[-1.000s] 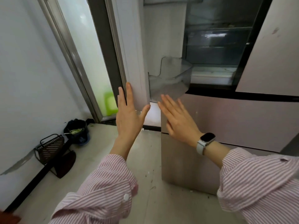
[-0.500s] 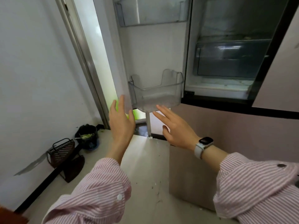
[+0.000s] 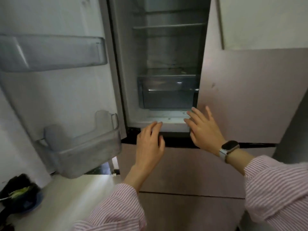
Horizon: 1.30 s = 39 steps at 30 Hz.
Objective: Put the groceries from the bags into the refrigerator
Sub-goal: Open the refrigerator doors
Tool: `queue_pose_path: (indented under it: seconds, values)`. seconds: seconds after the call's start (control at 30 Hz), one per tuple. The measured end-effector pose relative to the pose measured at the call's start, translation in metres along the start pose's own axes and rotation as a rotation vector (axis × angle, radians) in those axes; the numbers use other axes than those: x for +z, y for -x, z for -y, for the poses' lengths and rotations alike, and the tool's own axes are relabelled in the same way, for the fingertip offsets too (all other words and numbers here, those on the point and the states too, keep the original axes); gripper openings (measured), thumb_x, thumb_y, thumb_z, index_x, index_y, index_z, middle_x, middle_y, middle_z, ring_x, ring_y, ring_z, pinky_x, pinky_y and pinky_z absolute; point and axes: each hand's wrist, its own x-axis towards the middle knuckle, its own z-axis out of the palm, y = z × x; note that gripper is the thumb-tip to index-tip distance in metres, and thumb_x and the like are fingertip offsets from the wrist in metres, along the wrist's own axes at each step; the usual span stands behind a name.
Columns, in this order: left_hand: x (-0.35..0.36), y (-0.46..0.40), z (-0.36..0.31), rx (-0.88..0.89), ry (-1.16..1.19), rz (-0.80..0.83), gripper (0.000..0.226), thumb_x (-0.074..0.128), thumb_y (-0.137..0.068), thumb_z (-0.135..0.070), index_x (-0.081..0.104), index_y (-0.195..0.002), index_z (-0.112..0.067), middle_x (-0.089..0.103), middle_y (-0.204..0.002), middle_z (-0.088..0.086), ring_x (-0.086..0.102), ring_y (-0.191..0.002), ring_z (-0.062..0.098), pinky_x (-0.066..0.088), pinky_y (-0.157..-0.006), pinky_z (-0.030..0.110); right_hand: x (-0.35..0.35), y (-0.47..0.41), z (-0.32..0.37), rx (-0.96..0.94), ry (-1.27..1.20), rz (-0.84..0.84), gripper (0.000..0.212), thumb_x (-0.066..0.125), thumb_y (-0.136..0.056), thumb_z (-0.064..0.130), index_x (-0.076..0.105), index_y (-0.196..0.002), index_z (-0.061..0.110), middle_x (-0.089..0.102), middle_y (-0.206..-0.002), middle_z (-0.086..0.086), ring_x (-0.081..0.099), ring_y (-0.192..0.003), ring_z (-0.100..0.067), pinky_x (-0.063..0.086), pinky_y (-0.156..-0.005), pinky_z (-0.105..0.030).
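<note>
The refrigerator [image 3: 246, 97] has its left door [image 3: 66, 90] swung wide open, and the compartment inside shows bare glass shelves and a clear crisper drawer [image 3: 166, 92]. My left hand [image 3: 149, 144] hovers with relaxed fingers in front of the compartment's white bottom sill [image 3: 173, 125]. My right hand [image 3: 204, 130], with a watch on its wrist, spreads its fingers at the sill's right end. Neither hand holds anything. No grocery bags are in view.
The open door carries a clear lower bin [image 3: 80, 147] and an upper bin [image 3: 51, 52], both without contents. The pink right door stays closed, with pink drawer fronts [image 3: 191, 177] below. A black bag with greens [image 3: 18, 195] lies on the floor at lower left.
The left door has swung from partly open to wide open. Both hands moved right, from the door's edge to the front of the compartment sill. My view turned right and up.
</note>
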Motion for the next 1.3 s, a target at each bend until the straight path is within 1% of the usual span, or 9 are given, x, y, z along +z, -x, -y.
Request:
queue_pose_path:
  seconds: [0.1, 0.23, 0.43, 0.57, 0.73, 0.9, 1.03, 1.17, 1.3]
  values:
    - [0.028, -0.043, -0.019, 0.064, 0.011, 0.007, 0.047, 0.063, -0.081, -0.008, 0.052, -0.126, -0.008, 0.057, -0.124, 0.013, 0.056, -0.113, 0.028, 0.046, -0.092, 0.041, 0.001, -0.02, -0.042, -0.142, 0.215, 0.015, 0.054, 0.074, -0.064, 0.029, 0.064, -0.114, 0.011, 0.054, -0.132, -0.013, 0.042, -0.13, -0.029, 0.015, -0.105, -0.067]
    - [0.048, -0.073, -0.029, 0.047, 0.034, 0.014, 0.047, 0.059, -0.086, -0.011, 0.048, -0.131, -0.01, 0.052, -0.131, 0.01, 0.05, -0.12, 0.025, 0.044, -0.096, 0.041, 0.013, -0.025, -0.055, -0.201, 0.294, -0.041, 0.037, 0.07, -0.068, 0.035, 0.07, -0.097, 0.013, 0.064, -0.119, -0.009, 0.043, -0.13, -0.028, 0.004, -0.106, -0.062]
    - [0.048, -0.063, -0.018, 0.023, 0.066, 0.029, 0.046, 0.057, -0.087, -0.011, 0.047, -0.132, -0.01, 0.051, -0.13, 0.009, 0.05, -0.118, 0.023, 0.043, -0.1, 0.039, 0.001, -0.021, -0.05, -0.178, 0.362, -0.028, 0.033, 0.067, -0.07, 0.038, 0.072, -0.094, 0.016, 0.065, -0.116, -0.008, 0.047, -0.126, -0.026, 0.012, -0.106, -0.064]
    - [0.036, -0.052, -0.016, 0.073, 0.131, 0.037, 0.046, 0.058, -0.086, -0.009, 0.047, -0.131, -0.008, 0.052, -0.129, 0.01, 0.051, -0.116, 0.023, 0.04, -0.097, 0.031, -0.006, -0.008, -0.04, -0.173, 0.376, -0.012, 0.036, 0.053, -0.078, 0.035, 0.069, -0.104, 0.017, 0.063, -0.12, -0.007, 0.046, -0.127, -0.026, 0.015, -0.109, -0.062]
    - [0.021, -0.038, -0.021, 0.119, 0.235, 0.148, 0.048, 0.053, -0.091, -0.016, 0.04, -0.137, -0.016, 0.044, -0.138, 0.003, 0.041, -0.127, 0.015, 0.032, -0.103, 0.024, -0.034, 0.029, -0.023, -0.117, 0.353, -0.066, 0.034, 0.064, -0.072, 0.03, 0.068, -0.101, 0.013, 0.062, -0.121, -0.011, 0.045, -0.127, -0.028, 0.027, -0.107, -0.057]
    - [0.021, -0.031, -0.049, 0.271, 0.328, 0.222, 0.054, 0.054, -0.091, -0.019, 0.035, -0.141, -0.017, 0.039, -0.143, 0.004, 0.036, -0.131, 0.016, 0.033, -0.106, 0.029, -0.059, 0.104, -0.022, 0.02, 0.266, -0.195, 0.036, 0.047, -0.078, 0.024, 0.058, -0.111, 0.013, 0.052, -0.13, -0.01, 0.032, -0.131, -0.027, 0.025, -0.105, -0.053]
    - [0.033, -0.028, -0.096, 0.443, 0.345, 0.345, 0.065, 0.048, -0.092, -0.035, 0.01, -0.146, -0.031, 0.014, -0.155, -0.003, 0.013, -0.142, 0.012, 0.018, -0.112, 0.031, -0.078, 0.154, -0.022, 0.252, 0.189, -0.306, 0.049, 0.047, -0.081, 0.019, 0.04, -0.129, 0.012, 0.037, -0.133, -0.01, 0.03, -0.131, -0.031, 0.026, -0.11, -0.05]
    - [0.05, -0.023, -0.151, 0.581, 0.36, 0.448, 0.072, 0.043, -0.093, -0.043, -0.011, -0.14, -0.044, -0.012, -0.156, -0.007, -0.013, -0.142, 0.011, 0.006, -0.113, 0.036, -0.102, 0.194, -0.03, 0.448, 0.185, -0.302, 0.053, 0.047, -0.083, 0.016, 0.034, -0.134, 0.008, 0.032, -0.138, -0.013, 0.026, -0.134, -0.033, 0.034, -0.105, -0.053]
    - [0.067, -0.018, -0.189, 0.711, 0.448, 0.433, 0.077, 0.042, -0.094, -0.043, -0.023, -0.135, -0.04, -0.018, -0.149, -0.016, -0.017, -0.139, 0.004, 0.0, -0.115, 0.032, -0.122, 0.227, -0.048, 0.642, 0.199, -0.241, 0.054, 0.042, -0.086, 0.02, 0.03, -0.136, 0.007, 0.029, -0.141, -0.013, 0.023, -0.136, -0.03, 0.031, -0.106, -0.052]
